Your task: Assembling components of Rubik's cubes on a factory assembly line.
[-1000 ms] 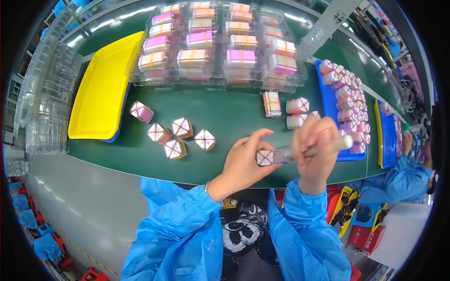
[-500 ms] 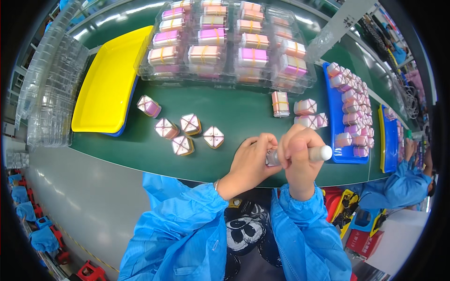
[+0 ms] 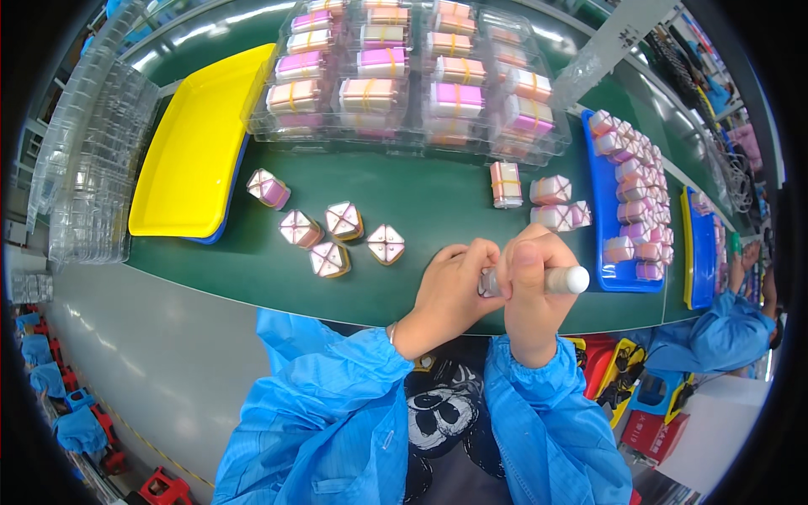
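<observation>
My right hand (image 3: 535, 286) is closed round a thick, pen-like tool (image 3: 569, 280) with a rounded white end that sticks out to the right. My left hand (image 3: 450, 290) is curled round a small pale block (image 3: 486, 284), mostly hidden by the fingers. The tool's far end meets or nearly meets that block; contact cannot be made out. Left of my hands, several banded blocks (image 3: 385, 243) stand with their white, cross-lined ends up. Beyond my right hand lie a banded block (image 3: 506, 184) in pink and white and a few more blocks (image 3: 551, 190).
Clear plastic trays (image 3: 404, 145) of banded blocks fill the back. A yellow tray (image 3: 181, 151) sits at the left beside stacked clear trays (image 3: 93, 168). On the right, a blue tray (image 3: 606, 273) holds several blocks. A co-worker's blue sleeve (image 3: 711, 332) shows farther right.
My right hand has turned slightly, and the tool's white end has shifted a little left and down. My left hand stays nearly where it was.
</observation>
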Demonstrator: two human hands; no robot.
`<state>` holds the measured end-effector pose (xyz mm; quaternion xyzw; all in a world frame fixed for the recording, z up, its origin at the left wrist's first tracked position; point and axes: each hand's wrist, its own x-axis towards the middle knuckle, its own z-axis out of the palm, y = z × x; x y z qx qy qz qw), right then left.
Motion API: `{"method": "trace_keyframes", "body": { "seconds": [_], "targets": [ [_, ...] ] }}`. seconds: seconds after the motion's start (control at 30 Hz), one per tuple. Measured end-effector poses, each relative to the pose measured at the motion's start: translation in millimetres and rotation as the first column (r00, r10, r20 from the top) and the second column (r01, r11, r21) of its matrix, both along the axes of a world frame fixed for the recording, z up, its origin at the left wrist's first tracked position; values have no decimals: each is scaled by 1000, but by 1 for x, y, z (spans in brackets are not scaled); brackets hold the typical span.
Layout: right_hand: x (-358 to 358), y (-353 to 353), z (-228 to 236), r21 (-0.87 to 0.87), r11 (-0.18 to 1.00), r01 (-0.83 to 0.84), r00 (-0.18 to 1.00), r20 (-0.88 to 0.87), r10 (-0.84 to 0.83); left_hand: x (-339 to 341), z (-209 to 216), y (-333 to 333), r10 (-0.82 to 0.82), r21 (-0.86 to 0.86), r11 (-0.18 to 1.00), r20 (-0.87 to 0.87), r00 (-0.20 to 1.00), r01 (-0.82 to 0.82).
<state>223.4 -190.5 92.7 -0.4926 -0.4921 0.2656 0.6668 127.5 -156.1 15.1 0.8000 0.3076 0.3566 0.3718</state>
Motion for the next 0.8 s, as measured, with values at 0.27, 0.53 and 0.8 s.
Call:
{"method": "trace_keyframes", "body": {
  "seconds": [0.27, 0.53, 0.8],
  "targets": [
    [-4, -3, -2, -20, 1000, 11, 991, -133, -13, -1, 2, -1, -4, -26, 1000, -21, 1000, 4],
    [-6, -4, -12, -42, 999, 23, 998, -65, -26, -1, -2, 1, -38, -1, 999, -33, 999, 38],
    [-7, -2, -14, -30, 999, 12, 988, -156, -16, 0, -2, -1, -29, -14, 999, 13, 999, 30]
  ]
}}
